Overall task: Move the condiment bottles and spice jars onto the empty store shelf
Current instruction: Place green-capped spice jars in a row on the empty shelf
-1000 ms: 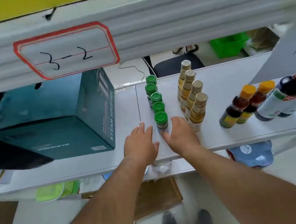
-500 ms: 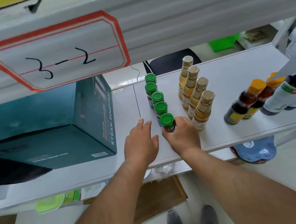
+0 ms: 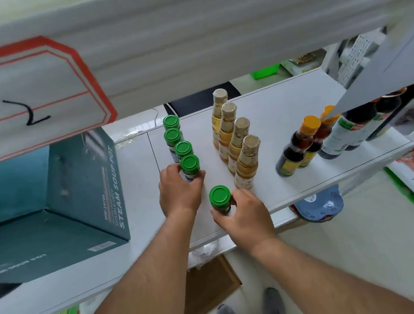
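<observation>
Head view: a teal cardboard box [image 3: 49,204] stands left on the white shelf [image 3: 296,187], tan-capped bottles [image 3: 238,142] stand in a row at centre, and dark sauce bottles [image 3: 304,141] lean at far right. Green-lidded spice jars [image 3: 176,139] stand upright in a line running near to far. Left hand [image 3: 178,189] curls its fingers round the nearest lined jar [image 3: 190,165]. Right hand [image 3: 243,218] grips a separate upright jar [image 3: 220,198] near the shelf's front edge.

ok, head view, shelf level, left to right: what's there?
Teal box → row of green-capped jars → row of tan-capped bottles → orange-capped dark bottles → large dark bottles.
</observation>
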`<control>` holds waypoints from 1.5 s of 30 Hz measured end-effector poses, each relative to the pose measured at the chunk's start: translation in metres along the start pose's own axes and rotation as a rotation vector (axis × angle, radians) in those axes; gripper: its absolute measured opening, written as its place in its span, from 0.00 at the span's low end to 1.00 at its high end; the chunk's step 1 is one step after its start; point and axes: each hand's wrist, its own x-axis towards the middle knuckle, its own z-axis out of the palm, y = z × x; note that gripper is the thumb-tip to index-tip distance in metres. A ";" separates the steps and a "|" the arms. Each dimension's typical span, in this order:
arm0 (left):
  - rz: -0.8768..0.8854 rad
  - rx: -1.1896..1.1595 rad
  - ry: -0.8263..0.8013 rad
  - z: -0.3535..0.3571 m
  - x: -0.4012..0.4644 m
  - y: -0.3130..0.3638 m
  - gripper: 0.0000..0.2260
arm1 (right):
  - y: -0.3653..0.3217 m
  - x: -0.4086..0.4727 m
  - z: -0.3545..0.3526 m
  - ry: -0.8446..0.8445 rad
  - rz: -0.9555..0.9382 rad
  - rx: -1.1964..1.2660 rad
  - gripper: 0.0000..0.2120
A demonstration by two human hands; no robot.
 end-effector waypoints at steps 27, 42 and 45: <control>0.519 -0.317 -0.640 0.004 -0.176 0.175 0.11 | 0.102 -0.087 -0.258 0.394 0.285 0.456 0.25; 0.837 -0.232 -0.949 0.193 -0.374 0.386 0.13 | 0.286 -0.191 -0.469 0.753 0.411 0.484 0.11; 0.925 -0.200 -0.969 0.225 -0.393 0.416 0.13 | 0.313 -0.195 -0.500 0.848 0.459 0.438 0.15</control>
